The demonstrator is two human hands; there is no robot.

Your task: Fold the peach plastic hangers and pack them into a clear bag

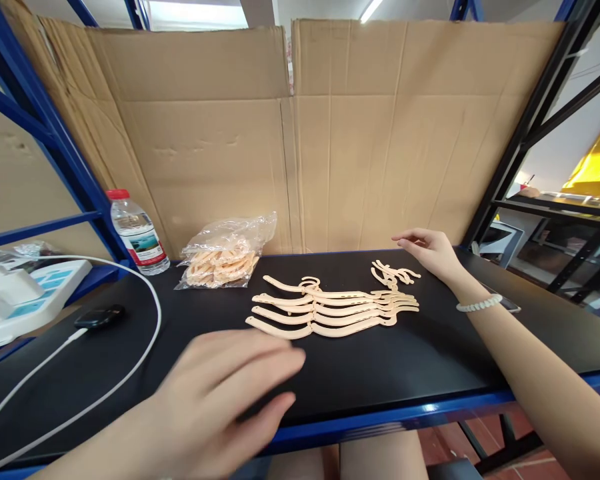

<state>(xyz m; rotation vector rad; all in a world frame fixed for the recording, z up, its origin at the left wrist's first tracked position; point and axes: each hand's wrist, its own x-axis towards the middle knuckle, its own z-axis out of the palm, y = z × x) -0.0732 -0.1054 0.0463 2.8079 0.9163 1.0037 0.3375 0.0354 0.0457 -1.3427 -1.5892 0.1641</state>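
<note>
Several beige plastic hanger arms (280, 319) lie in rows on the black table, overlapping at their inner ends. Smaller hook pieces (394, 273) are heaped at their right end, and a curved hook (310, 283) tops the left rows. My left hand (240, 393) hovers in front of the hanger arms, slightly blurred. Its fingers point right with the thumb apart, and nothing shows in it. My right hand (427, 250) is beyond and right of the small hook pieces, wrist bent, fingers stretched to the left and holding nothing visible. A pale bead bracelet (479, 305) circles the right wrist.
A clear plastic bag (225, 257) of similar beige parts sits at the back left beside a water bottle (139, 233). At far left are a power strip (55, 287), a black device (99, 317) and a looping white cable (155, 300). Cardboard (205, 153) walls the back.
</note>
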